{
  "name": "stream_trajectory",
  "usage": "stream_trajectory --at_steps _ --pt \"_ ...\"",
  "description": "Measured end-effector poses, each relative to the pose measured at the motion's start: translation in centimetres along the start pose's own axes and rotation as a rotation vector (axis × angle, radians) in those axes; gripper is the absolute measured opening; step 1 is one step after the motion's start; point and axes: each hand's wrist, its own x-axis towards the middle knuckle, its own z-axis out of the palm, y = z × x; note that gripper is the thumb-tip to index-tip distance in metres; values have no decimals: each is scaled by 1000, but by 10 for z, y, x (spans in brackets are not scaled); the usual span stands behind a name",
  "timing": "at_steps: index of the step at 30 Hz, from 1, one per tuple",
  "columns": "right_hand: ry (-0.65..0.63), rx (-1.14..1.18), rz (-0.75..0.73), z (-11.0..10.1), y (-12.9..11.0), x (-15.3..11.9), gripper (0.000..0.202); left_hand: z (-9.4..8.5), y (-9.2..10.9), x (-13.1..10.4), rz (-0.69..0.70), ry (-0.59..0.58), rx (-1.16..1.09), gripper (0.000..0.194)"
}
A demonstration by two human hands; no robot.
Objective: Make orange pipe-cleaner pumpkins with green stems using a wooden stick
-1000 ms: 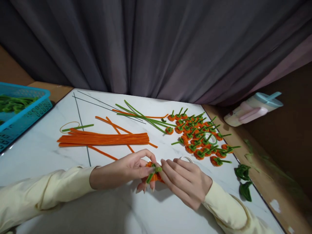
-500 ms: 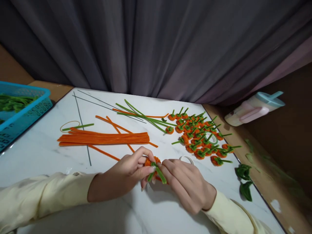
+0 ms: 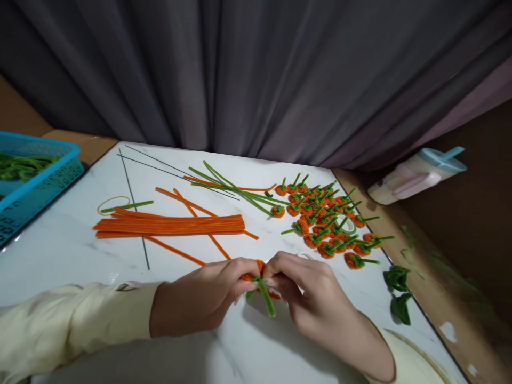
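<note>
Between my two hands is a small orange pipe-cleaner piece with green strips (image 3: 267,300) hanging from its middle. My left hand (image 3: 212,290) pinches its left side, and my right hand (image 3: 310,288) pinches the right side close to the green centre. Fingers cover much of the piece. Behind my left hand lies a bundle of orange pipe cleaners (image 3: 170,225), with loose orange ones crossing near it. Several finished-looking orange pieces with green stems (image 3: 328,248) are grouped at the right. Loose green pipe cleaners (image 3: 240,194) lie to their left.
At the left edge is a blue basket (image 3: 66,173) holding green strips. Thin dark wires (image 3: 134,210) lie on the white table (image 3: 120,330). A green-edged tape roll (image 3: 347,225) sits among the orange pieces. Dark green leaves (image 3: 400,308) and a tumbler (image 3: 418,176) are at the right.
My right hand has turned and now pinches beside the green centre, its forearm reaching lower right. My left hand has shifted slightly right, its fingers more closed over the orange piece.
</note>
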Motion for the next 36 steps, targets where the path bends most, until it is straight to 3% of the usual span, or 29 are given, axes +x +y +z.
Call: stream_trajectory --at_steps 3,5,7,9,12,15,18,21,24,28,36 --pt "-188 235 297 -5 2 15 16 0 -3 0 103 -2 45 20" --pt "-310 415 498 -8 5 25 14 1 -6 1 99 -13 40 19" --pt "-395 563 618 -9 10 32 15 2 -10 3 -13 -33 -36 16" --pt "-415 645 646 -7 16 33 14 3 -15 7 -155 -58 -144 15" --pt "-329 666 600 0 26 28 11 4 -23 14 -255 -87 -376 19" --pt "-206 486 444 10 34 18 14 1 -28 20 -266 -87 -499 24" --pt "-12 106 130 18 38 11 15 -5 -28 22 -184 29 -170 20" --pt "51 -87 -37 24 38 7 19 -7 -28 21 -50 73 237 24" --pt "25 -83 -44 27 36 4 19 -4 -29 18 -26 -10 437 26" --pt "21 -21 -13 31 33 5 18 0 -34 16 14 -93 437 15" --pt "86 194 129 29 37 15 15 -1 -38 14 92 -104 489 20"
